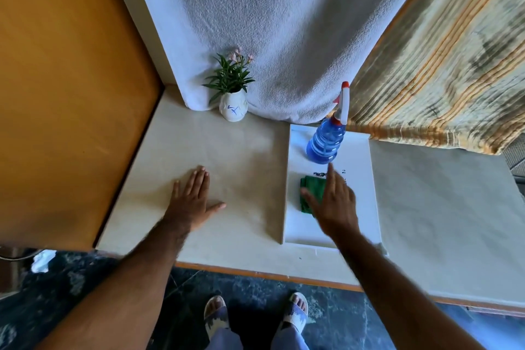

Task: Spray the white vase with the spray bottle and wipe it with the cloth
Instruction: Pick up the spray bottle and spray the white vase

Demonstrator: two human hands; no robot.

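Resting flat and open on table point(241, 156): left hand point(191, 202). Hovering open over green cloth point(312, 192) on tray point(360, 207): right hand point(336, 203). Beyond, spray bottle point(326, 142), easily toppled by a hasty reach. Farthest, white vase point(233, 107), against wall, untouched.

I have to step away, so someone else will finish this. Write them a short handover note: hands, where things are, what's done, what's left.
Left hand: open, flat on the table, holding nothing.
Right hand: open, above the green cloth, fingers toward the spray bottle; nothing gripped.
Bottle: upright at the far end of the white tray. Cloth: folded on the tray, nearer than the bottle.
Vase: at the back of the table by the white curtain, holding a plant, blue marks on its front.
Done: nothing visible yet.
Left: pick up the bottle, spray the vase, wipe it with the cloth.
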